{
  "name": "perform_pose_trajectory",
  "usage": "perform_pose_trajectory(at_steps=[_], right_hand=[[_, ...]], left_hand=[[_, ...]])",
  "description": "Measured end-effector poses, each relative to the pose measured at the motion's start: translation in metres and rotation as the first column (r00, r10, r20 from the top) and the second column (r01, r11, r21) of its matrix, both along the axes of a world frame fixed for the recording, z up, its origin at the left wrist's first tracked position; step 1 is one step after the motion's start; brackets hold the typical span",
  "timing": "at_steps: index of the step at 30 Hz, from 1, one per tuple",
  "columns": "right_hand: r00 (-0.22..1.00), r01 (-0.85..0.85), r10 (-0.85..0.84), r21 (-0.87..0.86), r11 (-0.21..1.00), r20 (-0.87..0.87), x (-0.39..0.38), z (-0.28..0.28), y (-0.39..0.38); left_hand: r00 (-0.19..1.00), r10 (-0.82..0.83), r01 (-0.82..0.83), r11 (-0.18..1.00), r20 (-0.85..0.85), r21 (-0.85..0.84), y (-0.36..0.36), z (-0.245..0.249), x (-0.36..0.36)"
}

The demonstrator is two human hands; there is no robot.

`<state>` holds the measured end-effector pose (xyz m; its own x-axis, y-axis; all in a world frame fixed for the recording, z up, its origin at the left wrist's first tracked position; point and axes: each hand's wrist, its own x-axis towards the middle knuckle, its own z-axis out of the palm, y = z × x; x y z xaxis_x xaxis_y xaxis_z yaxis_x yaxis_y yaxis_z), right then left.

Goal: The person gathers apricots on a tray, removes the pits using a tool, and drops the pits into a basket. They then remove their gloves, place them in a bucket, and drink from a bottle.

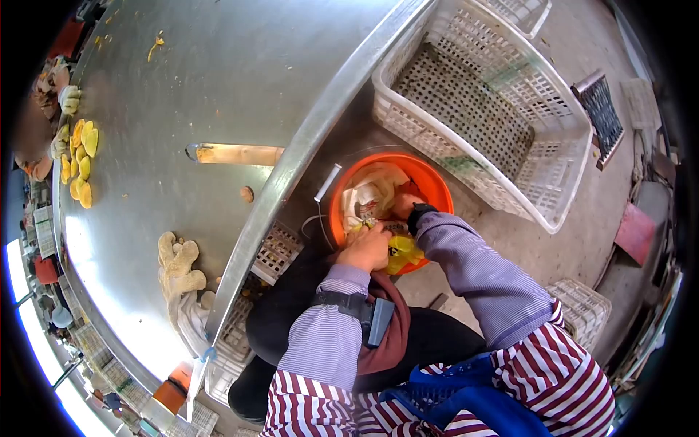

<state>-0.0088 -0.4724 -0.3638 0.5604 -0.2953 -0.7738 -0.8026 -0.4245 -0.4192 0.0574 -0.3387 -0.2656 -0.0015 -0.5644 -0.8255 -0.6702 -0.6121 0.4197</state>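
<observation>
Both hands are in the orange bucket (441, 191), below the counter (218, 73) edge. Left hand (366, 248): fingers bent down onto the plastic bags inside; can't tell if it's gripping. Right hand (409, 202): deeper, against the far-right inner wall area, fingertips hidden, grip state unclear. White bag (368, 195) fills the left side of the bucket, yellow bag (403, 253) sits at the near side. White plastic crate (437, 130) is just beside the bucket, on the right. On the counter: wooden-handled tool (240, 154), fabric gloves (178, 269) near the edge.
</observation>
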Motion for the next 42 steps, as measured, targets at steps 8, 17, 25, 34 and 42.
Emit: perform_pose_trajectory(at_steps=[8, 17, 25, 34, 42], right_hand=[[0.961, -0.225, 0.254, -0.220, 0.949, 0.112, -0.013, -0.005, -0.014], [0.951, -0.031, 0.119, -0.297, 0.954, 0.284, -0.036, 0.103, -0.041], [0.918, 0.190, -0.120, -0.155, 0.969, 0.378, -0.062, 0.177, -0.079], [0.524, 0.481, -0.806, 0.686, 0.546, 0.274, -0.078, 0.208, -0.098], [0.319, 0.398, -0.942, 0.917, 0.039, -0.099, -0.088, 0.211, -0.088]], left_hand=[[0.999, 0.046, -0.047, 0.997, -0.020, -0.054, 0.005, -0.007, 0.001], [0.999, -0.026, 0.026, 1.000, 0.019, -0.016, -0.002, 0.012, 0.007], [0.999, 0.024, -0.023, 0.998, 0.033, -0.053, 0.000, -0.002, 0.004], [0.925, 0.329, -0.154, 0.784, 0.192, -0.602, -0.007, -0.011, 0.003], [0.950, 0.306, -0.240, 0.843, 0.063, -0.482, -0.011, 0.063, 0.014]])
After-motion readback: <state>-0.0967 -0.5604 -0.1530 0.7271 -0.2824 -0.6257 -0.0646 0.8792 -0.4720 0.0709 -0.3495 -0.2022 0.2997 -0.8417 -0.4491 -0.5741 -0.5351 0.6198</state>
